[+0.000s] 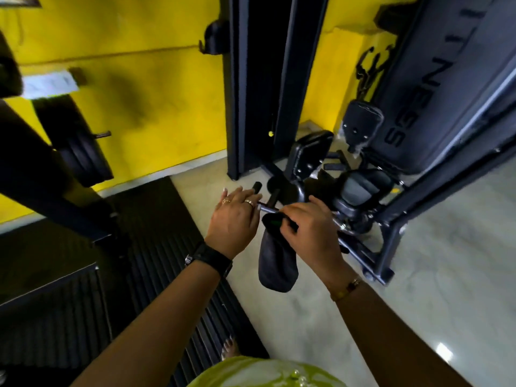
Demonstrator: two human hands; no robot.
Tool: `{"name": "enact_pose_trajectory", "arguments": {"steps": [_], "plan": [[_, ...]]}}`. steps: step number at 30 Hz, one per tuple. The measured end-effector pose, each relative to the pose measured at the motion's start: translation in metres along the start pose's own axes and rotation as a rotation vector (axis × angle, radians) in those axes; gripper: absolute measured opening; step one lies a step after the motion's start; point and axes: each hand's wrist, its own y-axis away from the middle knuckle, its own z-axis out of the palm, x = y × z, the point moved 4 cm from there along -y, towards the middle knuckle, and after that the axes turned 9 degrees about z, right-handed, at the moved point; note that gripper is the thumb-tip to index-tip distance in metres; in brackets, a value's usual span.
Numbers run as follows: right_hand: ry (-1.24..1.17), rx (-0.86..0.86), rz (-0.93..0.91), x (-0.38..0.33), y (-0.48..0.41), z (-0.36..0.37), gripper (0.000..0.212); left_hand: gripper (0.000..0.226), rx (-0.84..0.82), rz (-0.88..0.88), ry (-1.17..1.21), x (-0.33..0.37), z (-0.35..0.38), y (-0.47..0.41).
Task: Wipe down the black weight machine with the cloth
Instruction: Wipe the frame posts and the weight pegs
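Note:
A black weight machine (360, 188) with padded seat and leg pads stands at centre right. A thin metal handle bar (267, 208) of it sticks out toward me. My right hand (308, 233) grips a dark cloth (276, 263) against this bar, and most of the cloth hangs down below the hand. My left hand (234, 219), with rings and a black watch on the wrist, rests with nearly straight fingers at the bar's left end, beside its black grip (257, 187).
A tall black upright column (265, 79) rises behind the machine against a yellow wall (139, 79). A ribbed black floor mat (167, 261) lies to the left. Another dark machine frame (42, 169) stands at far left, and a grey panel (435, 79) at right.

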Motion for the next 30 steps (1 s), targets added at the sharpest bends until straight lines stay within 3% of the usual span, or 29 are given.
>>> {"name": "enact_pose_trajectory", "arguments": {"steps": [9,17,30], "plan": [[-0.227,-0.062,-0.157,-0.062,-0.125,0.114,0.025,0.049,0.119,-0.194,-0.103,-0.142,-0.064,-0.057],[-0.336,-0.023,-0.326,-0.139,-0.193,0.182,0.026,0.050,0.246,-0.441,-0.196,-0.233,-0.118,-0.033],[-0.672,-0.174,-0.615,-0.266,-0.304,0.294,0.029,0.057,0.477,-0.748,-0.431,-0.358,-0.204,-0.026]]}}
